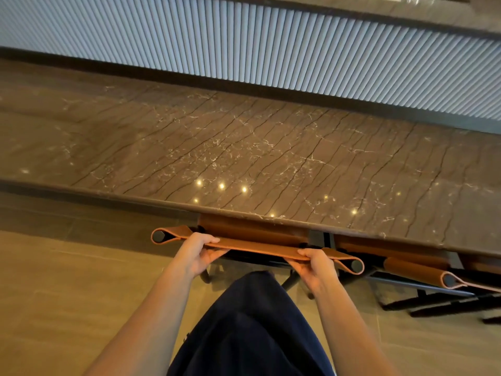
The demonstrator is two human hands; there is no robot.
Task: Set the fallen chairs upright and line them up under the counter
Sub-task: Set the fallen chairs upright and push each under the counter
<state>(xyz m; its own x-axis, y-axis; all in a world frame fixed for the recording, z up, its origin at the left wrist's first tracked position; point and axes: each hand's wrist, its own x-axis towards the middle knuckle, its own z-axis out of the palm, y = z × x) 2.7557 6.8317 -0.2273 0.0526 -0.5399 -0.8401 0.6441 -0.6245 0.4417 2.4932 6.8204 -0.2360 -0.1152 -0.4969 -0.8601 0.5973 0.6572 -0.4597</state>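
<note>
An upright chair with a tan leather backrest [257, 246] and black frame stands at the brown marble counter [244, 153], its seat [252, 229] tucked under the counter's front edge. My left hand [199, 252] grips the top of the backrest near its left end. My right hand [315, 264] grips the same backrest near its right end. A second tan chair [423, 272] stands upright to the right, its seat also under the counter. The legs of the first chair are mostly hidden behind my dark trouser leg [252, 324].
A ribbed pale panel [271, 44] rises behind the counter. Tan floor tiles [67, 294] spread out to the left of me. Black chair legs [447, 305] of the second chair reach out over the floor at the right.
</note>
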